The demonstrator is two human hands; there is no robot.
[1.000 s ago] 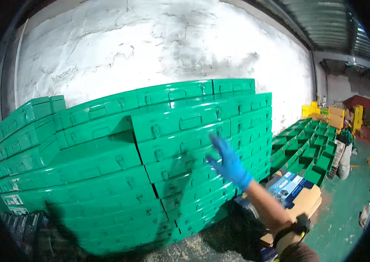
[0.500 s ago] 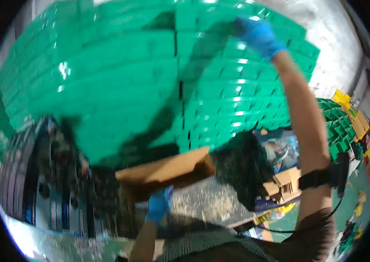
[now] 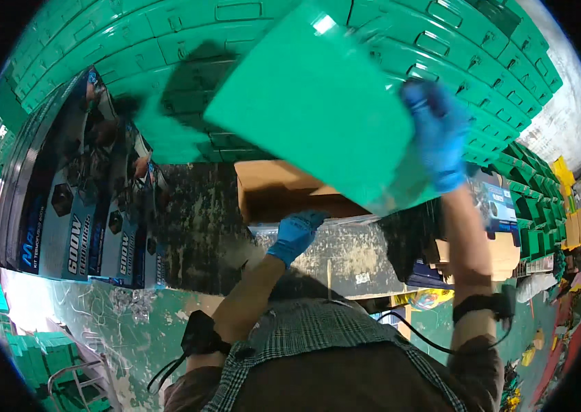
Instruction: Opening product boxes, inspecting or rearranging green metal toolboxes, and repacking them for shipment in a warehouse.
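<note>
My right hand (image 3: 438, 134), in a blue glove, grips the right edge of a green plastic case (image 3: 318, 113). The case is in the air, tilted and slightly blurred, with its flat face toward me. Below it, an open cardboard box (image 3: 283, 176) lies on the worn dark workbench (image 3: 198, 226); the case hides the box's upper right part. My left hand (image 3: 297, 233), also in a blue glove, is closed over the near edge of the box, with its fingertips at the opening.
Stacked green cases (image 3: 160, 41) form a wall behind the bench. Several black-and-blue printed boxes (image 3: 64, 199) stand at the left. Cut cardboard (image 3: 500, 254) lies at the bench's right end, near green bins (image 3: 534, 209). A metal-framed cart (image 3: 81, 378) stands lower left.
My right hand has come down from the top of the case wall and now has a green case in it. My left hand stays at the box; the view has shifted.
</note>
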